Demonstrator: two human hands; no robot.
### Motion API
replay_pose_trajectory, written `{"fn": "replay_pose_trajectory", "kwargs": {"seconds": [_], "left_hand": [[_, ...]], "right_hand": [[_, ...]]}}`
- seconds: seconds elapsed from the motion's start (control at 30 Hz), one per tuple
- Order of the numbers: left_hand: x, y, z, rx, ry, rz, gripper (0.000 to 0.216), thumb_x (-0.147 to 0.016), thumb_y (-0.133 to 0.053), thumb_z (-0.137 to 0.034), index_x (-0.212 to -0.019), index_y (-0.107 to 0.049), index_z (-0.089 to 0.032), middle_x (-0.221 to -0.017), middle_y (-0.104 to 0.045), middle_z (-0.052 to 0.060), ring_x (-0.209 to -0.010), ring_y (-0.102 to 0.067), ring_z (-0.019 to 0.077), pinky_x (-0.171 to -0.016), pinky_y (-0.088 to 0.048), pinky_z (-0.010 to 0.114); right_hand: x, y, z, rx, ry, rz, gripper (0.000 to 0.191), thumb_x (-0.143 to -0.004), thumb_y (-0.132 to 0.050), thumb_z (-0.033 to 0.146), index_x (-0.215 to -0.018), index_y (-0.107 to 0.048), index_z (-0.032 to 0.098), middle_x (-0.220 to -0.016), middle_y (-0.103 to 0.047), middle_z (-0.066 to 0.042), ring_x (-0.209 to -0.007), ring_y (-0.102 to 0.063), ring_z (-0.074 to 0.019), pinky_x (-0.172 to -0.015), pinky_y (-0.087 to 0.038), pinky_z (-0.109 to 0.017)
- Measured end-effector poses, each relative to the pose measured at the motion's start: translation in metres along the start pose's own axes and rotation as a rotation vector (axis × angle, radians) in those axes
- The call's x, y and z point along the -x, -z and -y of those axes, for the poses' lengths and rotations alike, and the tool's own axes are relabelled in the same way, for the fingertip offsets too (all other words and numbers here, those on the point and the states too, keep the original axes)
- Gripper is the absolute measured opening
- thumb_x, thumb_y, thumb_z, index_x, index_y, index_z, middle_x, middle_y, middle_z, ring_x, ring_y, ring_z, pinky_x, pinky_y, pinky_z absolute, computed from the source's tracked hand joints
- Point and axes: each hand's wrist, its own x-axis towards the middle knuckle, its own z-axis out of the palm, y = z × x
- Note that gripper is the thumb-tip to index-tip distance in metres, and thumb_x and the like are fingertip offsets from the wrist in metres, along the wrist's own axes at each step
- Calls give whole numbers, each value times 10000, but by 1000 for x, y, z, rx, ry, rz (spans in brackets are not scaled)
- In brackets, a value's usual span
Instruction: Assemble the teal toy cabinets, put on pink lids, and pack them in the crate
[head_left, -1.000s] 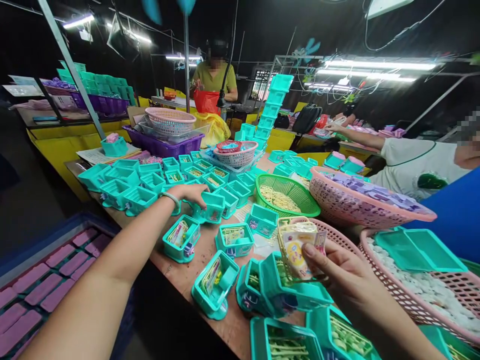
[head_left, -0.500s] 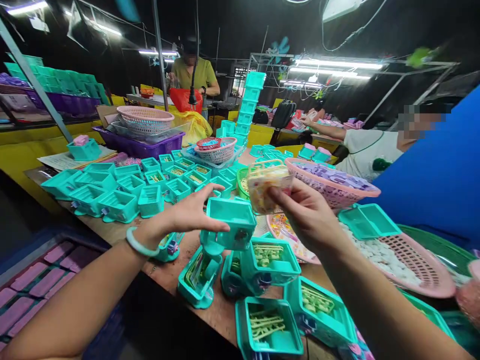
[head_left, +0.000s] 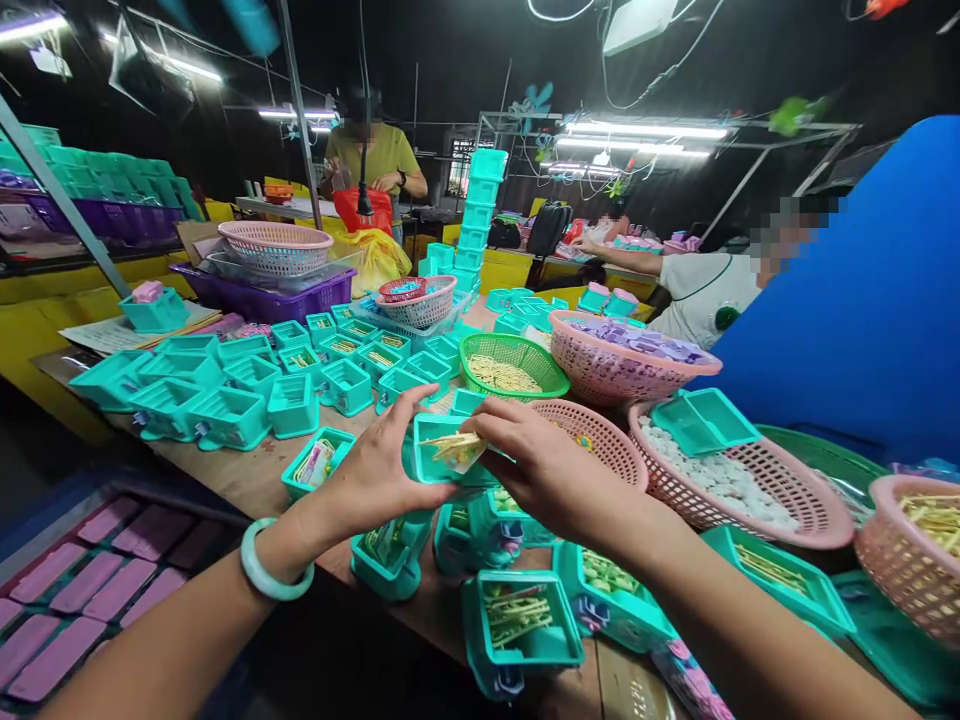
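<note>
My left hand (head_left: 382,470) grips a small teal plastic box (head_left: 435,462) held just above the wooden table (head_left: 255,475). My right hand (head_left: 544,470) is closed on a small packet with yellowish sticks (head_left: 457,447) and presses it into that box. A pale green bangle (head_left: 266,580) circles my left wrist. More teal boxes, some with sticks inside, lie right below my hands, such as one (head_left: 521,630) at the table's near edge.
Rows of teal boxes (head_left: 225,385) fill the left of the table. A green basket of sticks (head_left: 514,365) and pink baskets (head_left: 622,350) stand behind my hands. A seated person in white (head_left: 709,290) is at right, another person in yellow (head_left: 379,160) stands behind. Pink trays (head_left: 67,620) lie lower left.
My left hand picked up a teal box from the row and brought it near. My right hand lowered the packet from the air into that box. The camera turned slightly left.
</note>
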Motion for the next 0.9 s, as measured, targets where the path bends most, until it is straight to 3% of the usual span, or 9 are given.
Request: {"fn": "replay_pose_trajectory", "kwargs": {"seconds": [0.13,0.27,0.33,0.43,0.53,0.63,0.7,0.8,0.9], "left_hand": [[-2,-11,-5,-82,-96,-28,954,-687,-909,-345,-1487,-393,-284,-1392,-607,100,-1318,-587,335,-1129,-484,520],[-6,-18,-15,-117,-161,-49,915,-693,-904,-314,-1466,-416,-293,-1402,-608,92,-1296,-599,322,-1118,-498,511],[-9,-18,-21,-122,-150,-65,900,-690,-895,-302,-1461,-429,-304,-1430,-598,87,-1308,-590,334,-1124,-489,531],[-13,-20,-29,-52,-99,-55,934,-685,-896,-371,-1483,-415,-315,-1488,-564,96,-1359,-556,371,-1133,-472,571],[-17,-26,-42,101,-78,-53,991,-672,-904,-440,-1509,-390,-314,-1512,-551,106,-1413,-515,384,-1151,-462,561],[-24,-38,-58,195,-86,-57,1001,-645,-920,-451,-1496,-414,-299,-1522,-550,105,-1436,-496,376,-1162,-462,530],[-30,-47,-67,248,-86,-53,974,-641,-920,-459,-1472,-443,-286,-1525,-548,103,-1440,-493,367,-1179,-443,524],[-39,-63,-77,325,-90,-51,904,-648,-916,-469,-1422,-490,-280,-1510,-559,99,-1445,-483,357,-1210,-393,537],[-47,-79,-83,350,-77,-33,822,-664,-905,-479,-1366,-525,-280,-1450,-601,92,-1402,-521,362,-1196,-391,569]], "right_hand": [[7,-10,-2,83,-75,24,209,-910,-530,7,-849,-521,207,-932,-591,-49,-813,-536,-189,-724,-449,-333],[12,-26,-6,207,-127,-21,208,-881,-505,-5,-904,-538,199,-964,-593,-88,-834,-501,-226,-762,-469,-393],[16,-25,-8,170,-108,-56,241,-881,-487,0,-1018,-565,182,-1039,-608,-117,-911,-525,-251,-827,-506,-436],[27,-12,-10,-21,-67,-165,501,-881,-491,26,-1359,-487,177,-1297,-592,-149,-1202,-551,-277,-1033,-510,-499],[45,5,-13,-162,-69,-218,674,-985,-460,129,-1612,-259,275,-1639,-399,-107,-1550,-326,-268,-1252,-336,-552],[65,17,-20,-215,-74,-144,612,-1085,-373,285,-1660,-180,361,-1745,-221,-21,-1630,-116,-257,-1304,-195,-587],[77,23,-25,-224,-79,-147,646,-1079,-438,413,-1662,-161,385,-1762,-124,-6,-1633,-41,-282,-1299,-147,-618],[95,30,-31,-152,-118,-173,832,-945,-683,529,-1640,-239,419,-1766,-91,-22,-1628,-34,-350,-1274,-131,-681],[111,37,-37,-140,-128,-240,773,-903,-761,470,-1582,-402,384,-1729,-264,-87,-1593,-248,-346,-1263,-243,-644]]}}
